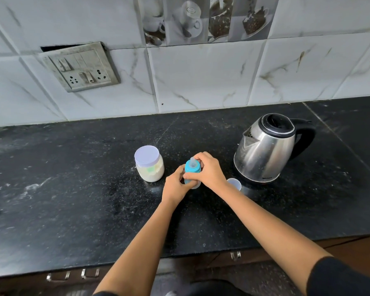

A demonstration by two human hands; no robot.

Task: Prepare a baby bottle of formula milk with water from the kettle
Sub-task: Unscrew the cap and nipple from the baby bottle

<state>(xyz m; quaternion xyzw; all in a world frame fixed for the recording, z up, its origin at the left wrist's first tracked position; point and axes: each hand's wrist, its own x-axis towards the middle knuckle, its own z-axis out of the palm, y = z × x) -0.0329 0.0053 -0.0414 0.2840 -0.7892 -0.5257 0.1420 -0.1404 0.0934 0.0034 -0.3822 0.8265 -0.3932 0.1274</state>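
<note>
Starting at the left, I am seeing the clear plastic jar of white formula powder (149,165), pale lilac lid on, standing on the black speckled stone surface (73,189) just beside my work. My left hand (175,185) is curling round the lower body of the small clear baby bottle (193,170), thumb and fingers gripping it. The bottle is standing roughly upright between the jar and the kettle, its blue screw collar (189,166) and pale teat pointing up. My right hand (208,169) is closing over that collar from above, fingers wrapped round its rim.

I am judging this to be the collar twist. I cannot tell whether it is going on or coming off, and the hands are hiding whatever is inside. To do it well, I am aiming for a low, firm left grip so the body is not spinning, and a square turn of the right wrist so the thread is not crossing.

Behind my right wrist a small translucent cap (235,183) is lying at the foot of the stainless steel kettle with a black handle (263,152), lid shut.
</note>
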